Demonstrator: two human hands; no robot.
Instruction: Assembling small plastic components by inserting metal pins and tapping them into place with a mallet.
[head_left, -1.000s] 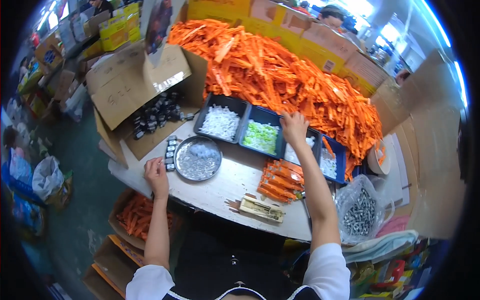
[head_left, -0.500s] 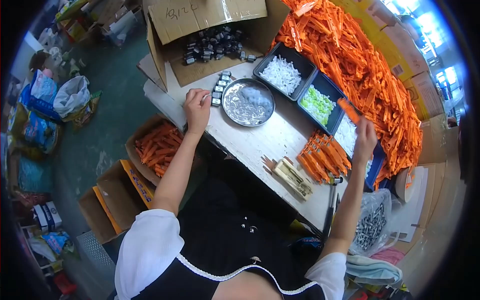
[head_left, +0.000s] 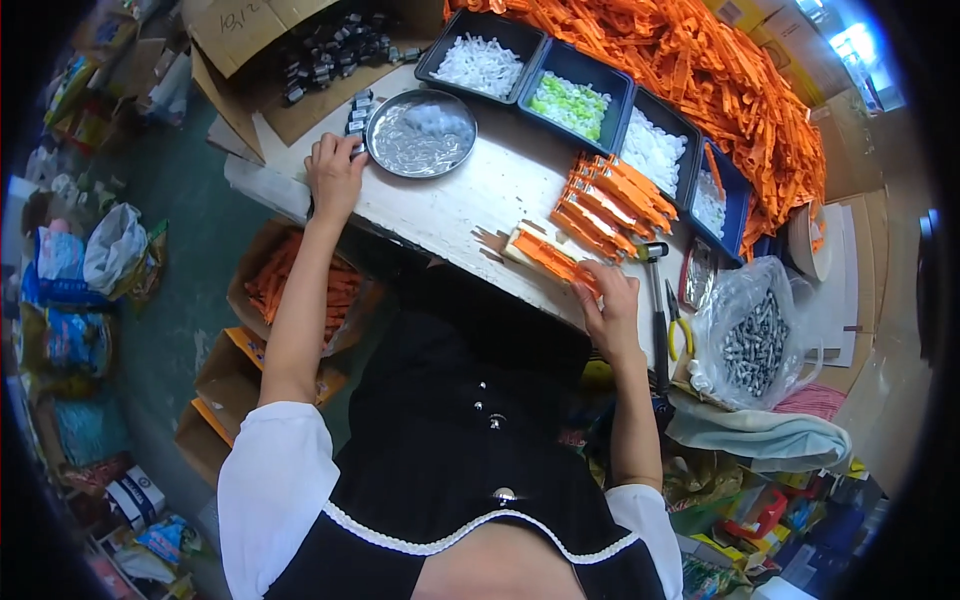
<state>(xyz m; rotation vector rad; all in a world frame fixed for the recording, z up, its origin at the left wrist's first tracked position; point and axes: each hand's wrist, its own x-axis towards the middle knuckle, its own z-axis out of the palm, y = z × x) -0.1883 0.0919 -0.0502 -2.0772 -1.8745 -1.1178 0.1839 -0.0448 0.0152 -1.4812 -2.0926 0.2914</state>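
Note:
My right hand (head_left: 612, 305) grips the near end of an orange plastic casing (head_left: 552, 258), which lies along a cream block-shaped fixture (head_left: 515, 250) at the table's front edge. At the left, my left hand (head_left: 335, 172) rests with bent fingers at the near end of a row of small metal-and-black blocks (head_left: 357, 110). Its fingertips close round the nearest block, partly hiding it. Just right of that row is a round metal dish (head_left: 421, 134) holding small clear and whitish pieces. Several orange casings (head_left: 610, 205) lie side by side beyond the fixture.
Dark trays (head_left: 535, 90) of white and green bits line the back, before a heap of orange casings (head_left: 690, 80). A hammer (head_left: 657, 300), pliers (head_left: 679, 325) and a bag of metal parts (head_left: 755, 340) are at right. An open carton (head_left: 225, 75) stands back left.
My right hand has come down from the trays with an orange casing and laid it on the cream fixture. My left hand stays by the block row. The whole view has shifted.

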